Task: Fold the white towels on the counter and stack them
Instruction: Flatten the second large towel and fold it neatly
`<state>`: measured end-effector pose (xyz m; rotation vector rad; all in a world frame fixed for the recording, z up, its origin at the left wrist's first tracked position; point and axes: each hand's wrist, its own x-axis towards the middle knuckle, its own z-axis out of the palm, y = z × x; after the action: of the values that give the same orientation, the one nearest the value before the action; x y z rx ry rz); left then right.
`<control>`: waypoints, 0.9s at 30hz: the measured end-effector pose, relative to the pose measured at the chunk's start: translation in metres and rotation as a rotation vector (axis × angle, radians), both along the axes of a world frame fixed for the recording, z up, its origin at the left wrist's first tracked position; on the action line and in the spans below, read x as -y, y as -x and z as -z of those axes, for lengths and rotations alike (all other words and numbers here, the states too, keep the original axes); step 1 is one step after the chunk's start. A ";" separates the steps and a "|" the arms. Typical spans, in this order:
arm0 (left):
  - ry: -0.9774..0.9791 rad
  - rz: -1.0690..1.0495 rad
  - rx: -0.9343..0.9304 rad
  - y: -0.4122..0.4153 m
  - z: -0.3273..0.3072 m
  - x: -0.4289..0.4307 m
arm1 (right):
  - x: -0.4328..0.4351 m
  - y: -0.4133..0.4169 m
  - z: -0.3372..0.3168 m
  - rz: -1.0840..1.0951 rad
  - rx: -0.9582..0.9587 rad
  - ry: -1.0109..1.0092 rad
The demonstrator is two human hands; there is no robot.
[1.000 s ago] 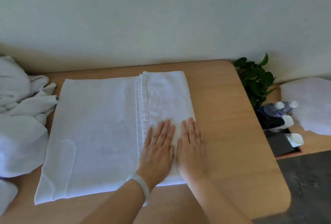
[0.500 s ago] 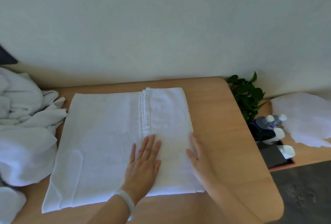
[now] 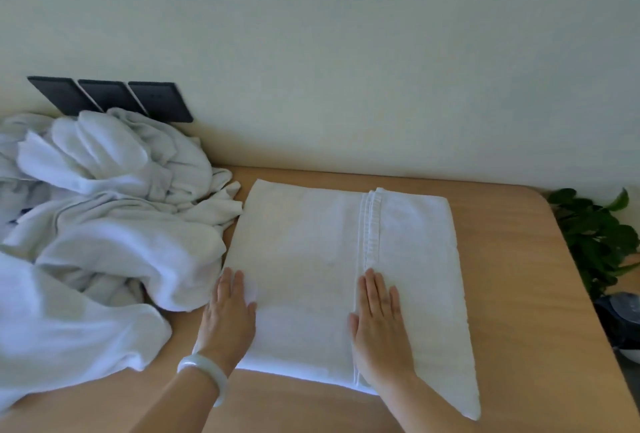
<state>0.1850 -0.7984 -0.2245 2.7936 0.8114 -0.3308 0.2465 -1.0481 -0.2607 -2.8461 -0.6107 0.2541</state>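
So the white terry towel (image 3: pixel 311 259) is lying flat on the light wooden counter (image 3: pixel 519 294), with its right third already flapped over so the ribbed hem band (image 3: pixel 372 224) is running down the top. What's just changed: a second ago both hands were sitting side by side on that folded flap, pressing it down. Now they're spreading apart. The left hand (image 3: pixel 230 315), the one wearing the pale jade-looking bangle (image 3: pixel 204 372), is sliding over to the towel's left edge, palm down, fingers together and flat, half on the cloth and half on the wood. The right hand (image 3: pixel 379 325) is resting open and flat right along the hem line, pinning the flap. Neither hand is gripping anything yet, both are just lying spread on the fabric.

My read is that the smoothing is finishing up and the left side is about to get picked up and brought over the middle, so this towel is maybe halfway folded.

The big crumpled heap of white towels (image 3: pixel 104 224) is still sitting at the left, just touching the flat towel's far left corner, so plenty of the job is left. No stack is showing in this view. The left hand needs to be pinching only the edge, not the pile beside it.
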 end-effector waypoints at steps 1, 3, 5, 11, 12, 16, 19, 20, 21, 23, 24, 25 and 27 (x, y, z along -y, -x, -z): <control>-0.031 -0.067 -0.003 -0.001 -0.003 -0.002 | 0.000 0.000 0.001 -0.010 0.028 0.014; -0.037 -0.215 -0.057 -0.002 -0.009 -0.004 | 0.000 0.000 0.001 -0.037 0.056 0.052; 0.046 -0.322 -0.110 0.000 -0.009 -0.009 | 0.001 -0.002 0.002 -0.032 0.043 0.074; 0.602 -0.631 0.016 -0.009 -0.023 -0.032 | 0.005 -0.005 0.003 -0.077 0.034 0.045; 0.765 -0.713 0.088 -0.013 -0.031 -0.032 | 0.007 -0.007 0.001 -0.094 0.004 0.032; 1.254 -0.810 0.140 -0.016 -0.077 -0.028 | 0.016 -0.019 -0.011 -0.041 -0.277 -0.314; 1.501 -0.572 0.112 -0.024 -0.109 -0.007 | 0.025 -0.026 -0.039 0.256 -0.634 -0.812; 1.532 -0.495 0.125 -0.031 -0.117 0.005 | 0.029 -0.027 -0.047 0.360 -0.761 -0.990; 1.523 -0.422 0.143 -0.039 -0.124 0.022 | 0.032 -0.029 -0.053 0.420 -0.845 -1.115; 1.442 -0.266 0.146 -0.055 -0.136 0.067 | 0.038 -0.035 -0.059 0.535 -0.944 -1.319; 1.402 -0.187 0.124 -0.061 -0.138 0.093 | 0.043 -0.040 -0.059 0.634 -0.987 -1.408; 1.360 -0.111 0.094 -0.066 -0.137 0.121 | 0.050 -0.044 -0.063 0.716 -1.044 -1.469; 1.316 0.043 0.006 -0.070 -0.129 0.175 | 0.074 -0.049 -0.069 0.822 -1.096 -1.543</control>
<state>0.2545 -0.9730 -0.0950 1.5621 0.2941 -0.5807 0.2952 -1.1219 -0.1921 -0.9822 0.4688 0.6753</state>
